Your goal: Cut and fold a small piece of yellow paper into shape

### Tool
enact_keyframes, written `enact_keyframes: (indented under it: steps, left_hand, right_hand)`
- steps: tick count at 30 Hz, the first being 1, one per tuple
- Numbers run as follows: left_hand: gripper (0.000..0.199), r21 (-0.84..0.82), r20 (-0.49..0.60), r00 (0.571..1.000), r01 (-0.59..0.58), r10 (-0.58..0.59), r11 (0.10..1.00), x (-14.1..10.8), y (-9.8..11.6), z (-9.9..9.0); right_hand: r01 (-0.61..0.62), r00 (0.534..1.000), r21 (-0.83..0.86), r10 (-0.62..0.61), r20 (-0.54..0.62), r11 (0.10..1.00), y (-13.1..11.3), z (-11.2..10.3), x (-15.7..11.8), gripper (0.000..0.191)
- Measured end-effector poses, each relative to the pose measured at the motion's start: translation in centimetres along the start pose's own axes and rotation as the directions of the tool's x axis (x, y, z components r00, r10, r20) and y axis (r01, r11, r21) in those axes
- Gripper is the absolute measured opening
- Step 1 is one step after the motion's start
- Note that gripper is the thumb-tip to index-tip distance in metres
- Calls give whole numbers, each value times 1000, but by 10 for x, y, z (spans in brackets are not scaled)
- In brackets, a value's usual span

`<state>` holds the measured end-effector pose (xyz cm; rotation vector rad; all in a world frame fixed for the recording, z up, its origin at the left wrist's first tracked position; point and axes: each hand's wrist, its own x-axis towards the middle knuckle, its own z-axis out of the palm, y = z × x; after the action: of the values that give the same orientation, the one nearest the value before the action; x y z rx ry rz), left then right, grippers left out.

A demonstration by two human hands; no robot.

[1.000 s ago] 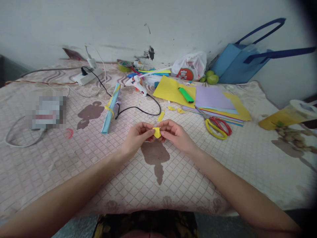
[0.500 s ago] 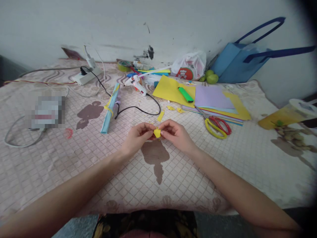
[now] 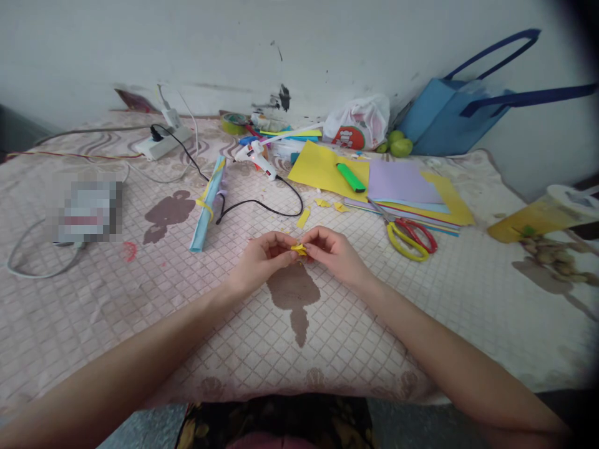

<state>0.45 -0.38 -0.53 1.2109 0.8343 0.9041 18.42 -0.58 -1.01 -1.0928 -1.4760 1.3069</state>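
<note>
A small piece of yellow paper (image 3: pixel 299 249) is pinched between my left hand (image 3: pixel 262 257) and my right hand (image 3: pixel 334 252), just above the tablecloth. Thumbs and fingertips of both hands close on its two sides, and it looks folded, with its far side hidden by the fingers. Just beyond the hands lies a yellow paper strip (image 3: pixel 304 217), with small yellow scraps (image 3: pixel 322 202) farther back. Scissors (image 3: pixel 408 240) with yellow and red handles rest to the right. On the left is a rolled light-blue paper (image 3: pixel 206 209) with a yellow band around it.
A white glue gun (image 3: pixel 258 159) with a black cord lies behind the hands. Coloured sheets (image 3: pixel 405 184) carry a green cutter (image 3: pixel 350 178). A drink cup (image 3: pixel 543 215) leans at right, near a blue bag (image 3: pixel 453 118). A power strip (image 3: pixel 163 144) stands back left.
The yellow paper has turned between my fingertips: its flat face showed before, and now it appears narrower and more folded. Both hands stay in nearly the same place.
</note>
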Motion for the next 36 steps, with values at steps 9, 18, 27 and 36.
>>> enact_keyframes:
  steps: [9, 18, 27, 36]
  left_hand:
    - [17, 88, -40, 999, 32, -29, 996, 0, 1, 1]
    - [19, 17, -45, 999, 31, -31, 999, 2, -3, 2]
    - [23, -8, -92, 995, 40, -41, 999, 1, -1, 4]
    - [25, -59, -83, 994, 61, -66, 996, 0, 2, 4]
  right_hand:
    - [-73, 997, 29, 72, 34, 997, -3, 1, -1, 18]
    - [-68, 998, 125, 67, 6, 990, -3, 5, -1, 20]
    - [-67, 998, 109, 66, 13, 992, -2, 6, -2, 20]
    - [-140, 990, 143, 134, 47, 980, 0, 4, -1, 20]
